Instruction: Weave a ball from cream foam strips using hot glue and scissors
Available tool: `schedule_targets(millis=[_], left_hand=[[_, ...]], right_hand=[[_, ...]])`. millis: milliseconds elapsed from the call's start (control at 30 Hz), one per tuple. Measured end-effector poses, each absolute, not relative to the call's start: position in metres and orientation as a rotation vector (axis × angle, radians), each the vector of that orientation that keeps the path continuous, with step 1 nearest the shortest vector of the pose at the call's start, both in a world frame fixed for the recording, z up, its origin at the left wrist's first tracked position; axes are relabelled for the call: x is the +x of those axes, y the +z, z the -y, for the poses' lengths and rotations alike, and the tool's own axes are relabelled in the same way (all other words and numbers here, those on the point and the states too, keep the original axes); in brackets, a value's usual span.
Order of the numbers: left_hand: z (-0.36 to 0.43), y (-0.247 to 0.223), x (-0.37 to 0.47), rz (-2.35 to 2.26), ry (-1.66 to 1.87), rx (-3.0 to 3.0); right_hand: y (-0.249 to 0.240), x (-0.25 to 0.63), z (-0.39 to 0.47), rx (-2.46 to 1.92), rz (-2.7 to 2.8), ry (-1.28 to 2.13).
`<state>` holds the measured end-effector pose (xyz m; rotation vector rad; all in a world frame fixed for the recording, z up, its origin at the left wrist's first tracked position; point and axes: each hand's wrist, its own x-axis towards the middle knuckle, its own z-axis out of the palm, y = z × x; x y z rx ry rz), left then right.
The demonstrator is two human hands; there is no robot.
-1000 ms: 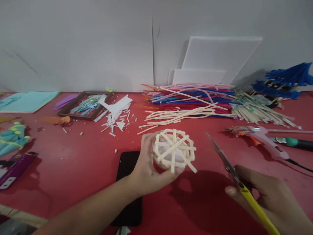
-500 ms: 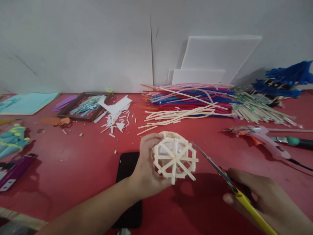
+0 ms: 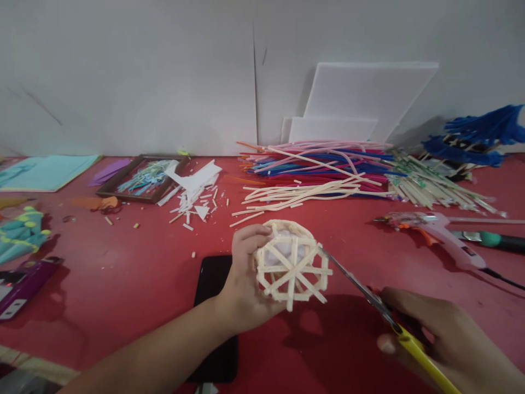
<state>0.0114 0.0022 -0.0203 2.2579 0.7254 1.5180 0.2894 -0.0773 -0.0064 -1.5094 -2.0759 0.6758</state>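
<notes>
My left hand grips a round cage of pale sticks by its left side, above the red table. Several sticks cross like spokes on its near face, and some ends stick out past the rim. Something whitish shows inside. At the lower right, my right hand is wrapped round the yellow handle of scissors. The blade tips are at a stick end on the cage's upper right edge.
A black phone lies under my left forearm. Pink glue gun lies at the right. Behind are coloured stems, pale sticks, paper scraps and a brown frame. A purple device sits left.
The cage has tilted slightly in my left hand. The scissors have shifted a little down, and their tips now meet the stick end at the cage's upper right.
</notes>
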Motion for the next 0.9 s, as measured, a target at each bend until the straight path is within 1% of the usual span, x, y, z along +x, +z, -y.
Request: schedule_targets(millis=[200,400,467,600,767,900], left_hand=[[-0.002,-0.023,0.012,-0.741,1.515,2.281],[-0.003,-0.022,0.013,-0.758,1.513,2.284],[-0.003,-0.025,0.014,-0.753,1.535,2.263],[-0.002,-0.033,0.017,-0.766,1.569,2.147],[0.0,-0.034,0.019,-0.701,1.391,2.003],[0.0,-0.025,0.015,-0.676,1.31,2.037]], right_hand=[[-0.008,0.289,0.076,-1.433,2.103,0.525],[-0.011,0.285,0.079,-1.557,2.007,0.558],[-0.005,0.281,0.076,-1.508,2.0,0.54],[0.004,0.276,0.071,-1.349,2.014,0.384],[0.005,0.276,0.072,-1.332,2.037,0.287],[0.001,0.279,0.074,-1.413,2.062,0.387]])
